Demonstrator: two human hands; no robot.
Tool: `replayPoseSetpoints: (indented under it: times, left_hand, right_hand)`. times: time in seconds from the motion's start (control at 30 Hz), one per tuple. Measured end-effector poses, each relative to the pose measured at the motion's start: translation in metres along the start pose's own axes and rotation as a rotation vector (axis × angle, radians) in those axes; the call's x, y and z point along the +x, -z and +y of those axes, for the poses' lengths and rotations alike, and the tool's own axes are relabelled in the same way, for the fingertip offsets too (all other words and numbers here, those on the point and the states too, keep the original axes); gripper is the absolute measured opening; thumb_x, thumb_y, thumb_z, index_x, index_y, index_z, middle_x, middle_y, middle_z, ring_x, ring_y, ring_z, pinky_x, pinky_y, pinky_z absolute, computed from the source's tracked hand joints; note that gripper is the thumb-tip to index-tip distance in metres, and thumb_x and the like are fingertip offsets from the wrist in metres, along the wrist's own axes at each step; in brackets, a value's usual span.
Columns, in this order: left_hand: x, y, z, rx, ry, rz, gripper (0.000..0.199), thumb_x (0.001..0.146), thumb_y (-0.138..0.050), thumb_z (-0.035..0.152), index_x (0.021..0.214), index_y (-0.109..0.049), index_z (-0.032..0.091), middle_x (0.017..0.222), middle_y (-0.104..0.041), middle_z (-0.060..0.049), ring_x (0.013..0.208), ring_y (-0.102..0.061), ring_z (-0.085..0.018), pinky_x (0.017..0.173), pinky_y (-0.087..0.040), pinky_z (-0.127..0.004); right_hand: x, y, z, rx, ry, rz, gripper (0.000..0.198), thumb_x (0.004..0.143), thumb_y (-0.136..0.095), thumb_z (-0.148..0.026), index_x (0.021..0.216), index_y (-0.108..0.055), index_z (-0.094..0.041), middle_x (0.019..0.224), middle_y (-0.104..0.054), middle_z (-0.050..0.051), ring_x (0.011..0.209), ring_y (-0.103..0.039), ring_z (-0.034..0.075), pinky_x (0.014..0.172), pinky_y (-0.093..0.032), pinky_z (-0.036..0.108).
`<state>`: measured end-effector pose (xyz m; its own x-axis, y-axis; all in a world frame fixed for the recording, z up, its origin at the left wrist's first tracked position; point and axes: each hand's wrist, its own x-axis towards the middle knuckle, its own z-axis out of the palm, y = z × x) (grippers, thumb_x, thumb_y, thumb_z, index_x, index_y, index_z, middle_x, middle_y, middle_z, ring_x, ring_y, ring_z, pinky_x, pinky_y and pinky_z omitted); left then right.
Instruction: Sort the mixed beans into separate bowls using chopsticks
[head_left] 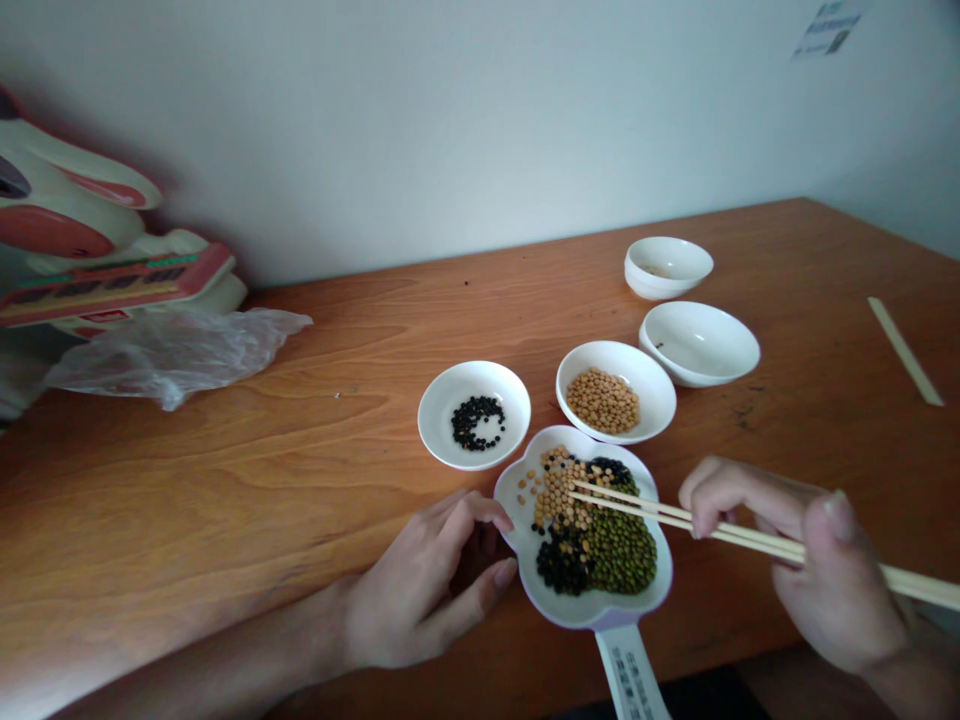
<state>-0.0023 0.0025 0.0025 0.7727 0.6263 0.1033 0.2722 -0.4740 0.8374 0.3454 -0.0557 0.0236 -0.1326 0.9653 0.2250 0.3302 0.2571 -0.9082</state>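
Near the worktop's (375,350) front edge sat the white scalloped tray (577,608), its labelled handle (631,675) pointing at that edge. Load: yellow beans (556,492) at the back left, green beans (624,550) on the right, black beans (561,568) in 2 patches, front left and back right, some mixing where they met.

Right hand (844,605) was gripping 2 chopsticks (746,538), fingers closed round them, tips down among the yellow beans. Couldn't tell if they pinched a bean. Left hand (412,590) was at the tray's left rim, fingers loosely curled, thumb and index apart, index fingertip against the rim.

Just behind the tray: 1 bowl (437,415) with black beans on the left, 1 bowl (658,400) with yellow beans on the right. Farther toward the back right corner: 1 bowl (712,340) with dark specks, then 1 bowl (686,262) with a few indistinct bits.

Right edge: pale strip (905,350). Back left corner: clear plastic bag (180,350) beside a toy keyboard figure (120,285).
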Motion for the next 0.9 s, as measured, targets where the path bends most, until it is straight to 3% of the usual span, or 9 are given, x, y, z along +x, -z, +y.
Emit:
replayPoseSetpoints:
  times: [0.23, 0.43, 0.9]
  left_hand:
    - [-0.0009, -0.0008, -0.0017, -0.003, 0.009, 0.000, 0.027, 0.103, -0.061, 0.020, 0.127, -0.048, 0.026, 0.097, -0.063, -0.001, 0.077, -0.058, -0.015, 0.067, -0.051, -0.028]
    - [-0.0030, -0.0007, -0.0014, -0.004, 0.009, -0.008, 0.027, 0.104, -0.060, 0.021, 0.127, -0.047, 0.026, 0.095, -0.063, 0.000, 0.076, -0.058, -0.015, 0.067, -0.051, -0.028]
    - [-0.0018, 0.0003, 0.0000, 0.012, 0.007, -0.008, 0.027, 0.104, -0.060, 0.021, 0.127, -0.048, 0.026, 0.098, -0.064, -0.002, 0.080, -0.061, -0.016, 0.070, -0.053, -0.028]
  right_hand:
    - [-0.0016, 0.0001, 0.0025, -0.002, -0.036, -0.020, 0.084, 0.103, -0.006, -0.081, 0.081, -0.067, -0.027, 0.078, -0.067, 0.005, 0.071, -0.061, 0.023, 0.065, -0.045, 0.037]
    - [-0.0023, -0.0022, 0.0015, 0.031, -0.053, -0.021, 0.075, 0.108, -0.014, -0.074, 0.083, -0.068, -0.028, 0.080, -0.065, 0.004, 0.074, -0.059, 0.023, 0.069, -0.044, 0.035]
    - [-0.0015, -0.0043, 0.0033, 0.000, -0.021, 0.006, 0.077, 0.109, -0.013, -0.070, 0.083, -0.070, -0.026, 0.079, -0.067, 0.007, 0.074, -0.061, 0.026, 0.069, -0.045, 0.040]
